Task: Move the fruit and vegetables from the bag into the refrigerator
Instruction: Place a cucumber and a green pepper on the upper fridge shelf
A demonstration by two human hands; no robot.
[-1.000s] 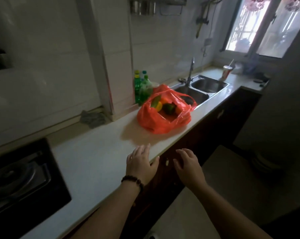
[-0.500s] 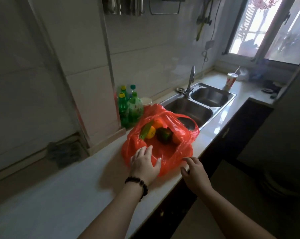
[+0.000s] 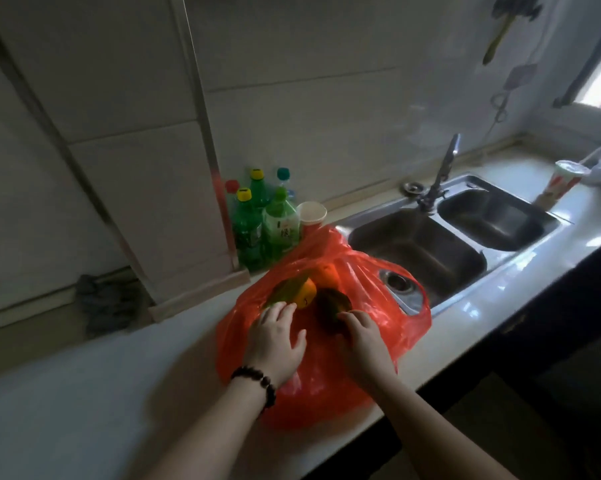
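Reaching into one red plastic bag (image 3: pixel 326 393) on a pale, smooth countertop (image 3: pixel 101 393), two bare hands work among the produce. The left hand (image 3: pixel 275 344), fingers straight, touches a long green vegetable (image 3: pixel 285 289) beside a round orange fruit (image 3: pixel 307 294); the right hand (image 3: pixel 365 337) curls its fingers round a dark green fruit (image 3: pixel 330 303). Four green bottles (image 3: pixel 261 223) and one paper cup (image 3: pixel 311 214) stand behind the crinkled bag, beside a two-basin steel sink (image 3: pixel 465 233).

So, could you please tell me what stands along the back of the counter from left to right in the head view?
Crumpled grey cloth → cluster of green plastic bottles → paper cup → steel double sink → striped takeaway cup with straw.
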